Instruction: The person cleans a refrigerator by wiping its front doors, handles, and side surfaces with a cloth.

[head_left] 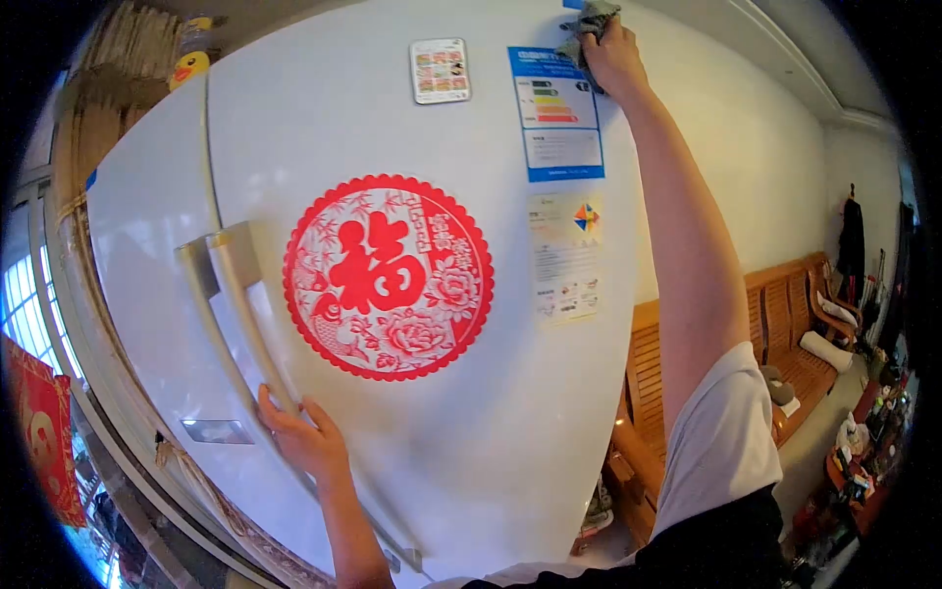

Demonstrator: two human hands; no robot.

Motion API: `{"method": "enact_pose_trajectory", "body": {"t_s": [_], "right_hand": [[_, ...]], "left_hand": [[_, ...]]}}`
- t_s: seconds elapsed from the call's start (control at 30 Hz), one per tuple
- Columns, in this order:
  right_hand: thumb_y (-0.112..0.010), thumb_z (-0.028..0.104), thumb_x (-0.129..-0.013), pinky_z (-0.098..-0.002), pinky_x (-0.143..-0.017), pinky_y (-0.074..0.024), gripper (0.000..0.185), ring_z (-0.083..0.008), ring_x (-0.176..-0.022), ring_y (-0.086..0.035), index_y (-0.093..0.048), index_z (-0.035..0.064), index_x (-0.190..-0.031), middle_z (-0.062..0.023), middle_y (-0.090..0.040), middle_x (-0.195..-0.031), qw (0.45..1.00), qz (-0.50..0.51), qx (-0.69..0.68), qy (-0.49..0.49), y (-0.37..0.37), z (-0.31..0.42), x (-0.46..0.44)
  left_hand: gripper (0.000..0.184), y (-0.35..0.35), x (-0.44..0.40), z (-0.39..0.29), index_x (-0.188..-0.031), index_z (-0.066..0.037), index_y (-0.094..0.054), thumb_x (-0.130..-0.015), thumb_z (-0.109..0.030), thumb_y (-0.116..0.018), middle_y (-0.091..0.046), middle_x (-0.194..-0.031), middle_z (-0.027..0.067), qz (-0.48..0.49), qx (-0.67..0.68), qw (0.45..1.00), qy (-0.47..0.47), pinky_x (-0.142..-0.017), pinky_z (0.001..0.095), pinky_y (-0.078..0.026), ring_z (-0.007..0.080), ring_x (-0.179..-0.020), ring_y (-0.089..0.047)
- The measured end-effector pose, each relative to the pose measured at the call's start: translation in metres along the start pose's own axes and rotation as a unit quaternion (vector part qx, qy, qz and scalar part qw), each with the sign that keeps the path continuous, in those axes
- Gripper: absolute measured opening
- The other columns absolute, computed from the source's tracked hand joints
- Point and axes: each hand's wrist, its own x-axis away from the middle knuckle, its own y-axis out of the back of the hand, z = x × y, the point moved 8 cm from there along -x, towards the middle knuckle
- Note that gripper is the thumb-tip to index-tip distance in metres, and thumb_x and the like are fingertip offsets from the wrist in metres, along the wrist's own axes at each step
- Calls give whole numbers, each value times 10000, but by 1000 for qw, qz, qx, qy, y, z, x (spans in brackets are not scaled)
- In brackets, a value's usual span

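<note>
A white refrigerator (412, 137) fills most of the view. High on its right side, my right hand (616, 61) is closed around a grey-green cloth (579, 47), pressed near the top of the blue energy label (555, 116). Lower left, my left hand (306, 432) is at the long door handle (245, 314), fingers curled about its edge. Between the hands, a round red-and-white paper-cut sticker (389, 278) is stuck on the door. Beneath the blue label is a pale information sticker (565, 257), and a small rectangular magnet (441, 71) sits near the top.
Behind my right arm, a wooden slatted bench (785, 319) runs along the wall with a white bolster (826, 350) on it. Cluttered items (863, 442) stand at far right. A yellow duck figure (189, 67) is at top left; a red hanging (44, 432) is at lower left.
</note>
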Motion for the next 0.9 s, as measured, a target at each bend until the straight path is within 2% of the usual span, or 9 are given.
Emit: {"method": "enact_pose_trajectory", "body": {"t_s": [0.07, 0.13, 0.2, 0.27, 0.4, 0.5, 0.67, 0.73, 0.9], "right_hand": [[-509, 373, -893, -454, -988, -397, 600, -423, -1190, -449, -333, 28, -1351, -274, -427, -1302, 999, 31, -29, 24, 8, 5, 32], [-515, 315, -901, -441, -985, -404, 564, -405, -1206, -444, -333, 33, -1354, -254, -431, -1295, 997, 19, -50, 55, 21, 5, 72], [-542, 203, -874, -435, -1037, -370, 626, -347, -1300, -368, -284, 55, -1425, -181, -366, -1400, 988, 89, -126, -4, 30, -1, 118], [-557, 148, -865, -418, -983, -425, 671, -377, -1275, -383, -223, 8, -1430, -207, -325, -1407, 987, 89, -121, 51, 43, -6, 165], [-559, -13, -762, -431, -1073, -317, 724, -428, -1328, -288, -239, -58, -1410, -257, -204, -1467, 986, 107, -65, 113, 69, -10, 271], [-544, -38, -719, -445, -1105, -252, 727, -437, -1352, -241, -274, -73, -1393, -273, -172, -1480, 976, 131, -111, 133, 86, -17, 332], [-544, -41, -706, -452, -1106, -246, 713, -433, -1353, -244, -315, -59, -1380, -266, -177, -1484, 972, 124, -144, 141, 70, -23, 288], [-560, -26, -703, -477, -1108, -226, 717, -427, -1355, -246, -328, -42, -1381, -256, -202, -1481, 976, 78, -104, 173, 72, -18, 274], [-574, 65, -731, -513, -1094, -222, 681, -411, -1371, -233, -358, -24, -1370, -249, -225, -1482, 979, 116, -45, 161, 81, -16, 349]], "left_hand": [[536, 2, -1, -9, -1348, 36, -243, -888, -57, -502, -407, -1304, 272, 4, 1, 1000, 13, -954, 473, -414, 436, -1164, -459], [516, 4, 0, -7, -1355, 41, -256, -896, -31, -480, -387, -1338, 270, -9, 6, 1000, 14, -1010, 462, -378, 430, -1214, -425], [509, 5, 1, -9, -1371, 44, -255, -914, -45, -463, -357, -1371, 263, 4, 24, 999, 25, -1053, 452, -329, 414, -1261, -381], [504, 2, 2, -6, -1387, 47, -255, -933, -59, -445, -328, -1405, 256, 14, 43, 998, 37, -1097, 442, -280, 398, -1307, -337], [524, 1, 5, 1, -1407, 44, -238, -936, -65, -439, -308, -1429, 244, 11, 43, 999, 13, -1113, 431, -248, 380, -1331, -308], [521, 3, 4, -4, -1404, 40, -248, -927, -42, -440, -319, -1424, 240, 6, 46, 999, 12, -1110, 428, -251, 379, -1327, -313], [533, -2, 6, 2, -1408, 15, -265, -907, 7, -446, -326, -1425, 229, 11, 43, 997, 60, -1108, 419, -250, 374, -1326, -317], [555, -2, 8, 3, -1415, -7, -266, -893, 33, -449, -322, -1434, 216, -2, 50, 997, 50, -1107, 414, -252, 371, -1330, -314], [583, -2, 8, 8, -1413, -2, -269, -869, 40, -476, -326, -1437, 204, 10, 70, 997, 28, -1106, 413, -258, 362, -1333, -313]]}}
